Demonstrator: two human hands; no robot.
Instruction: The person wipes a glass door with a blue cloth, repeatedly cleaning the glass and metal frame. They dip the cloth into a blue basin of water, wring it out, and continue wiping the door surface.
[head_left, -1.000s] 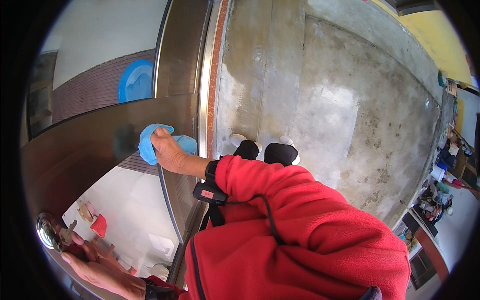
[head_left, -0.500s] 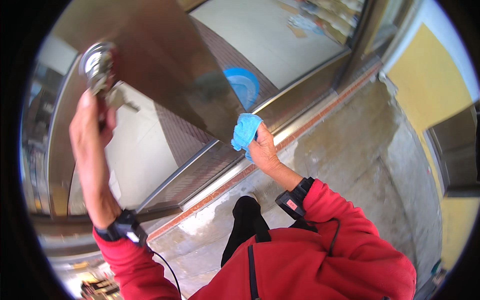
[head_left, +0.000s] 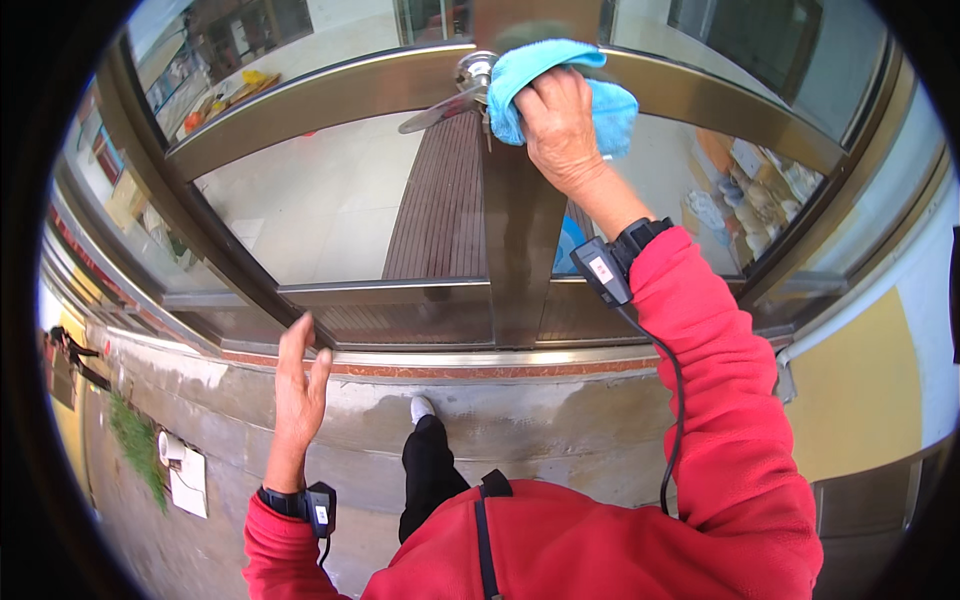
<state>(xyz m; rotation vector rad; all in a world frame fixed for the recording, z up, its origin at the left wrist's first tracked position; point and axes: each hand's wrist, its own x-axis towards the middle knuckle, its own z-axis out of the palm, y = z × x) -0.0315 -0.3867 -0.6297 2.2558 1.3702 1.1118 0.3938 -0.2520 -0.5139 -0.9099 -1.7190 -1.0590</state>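
My right hand (head_left: 562, 128) grips a light blue cloth (head_left: 545, 62), reaching far forward to the upright middle post of the glass door (head_left: 520, 230). Folds of the cloth spread round the fingers and touch or cover the right side of the door lock (head_left: 476, 68). From the lock a metal lever handle (head_left: 440, 110) sticks out to the left; what looks like a key hangs just below it. Lower down, my left hand (head_left: 297, 385) is raised in front of the door's lower left frame, holding nothing, its fingers apart.
A metal sill with a reddish strip (head_left: 480, 368) runs under the door above wet grey paving (head_left: 540, 440). Behind the glass lie a slatted brown mat (head_left: 432, 200), part of a blue basin (head_left: 570, 243) and cluttered goods at right. A yellow and white wall (head_left: 860, 370) stands at right.
My left hand has come off the handle and dropped back, its fingers opening. With the cloth, my right hand has moved up from the lower frame to the lock. The door now appears closed.
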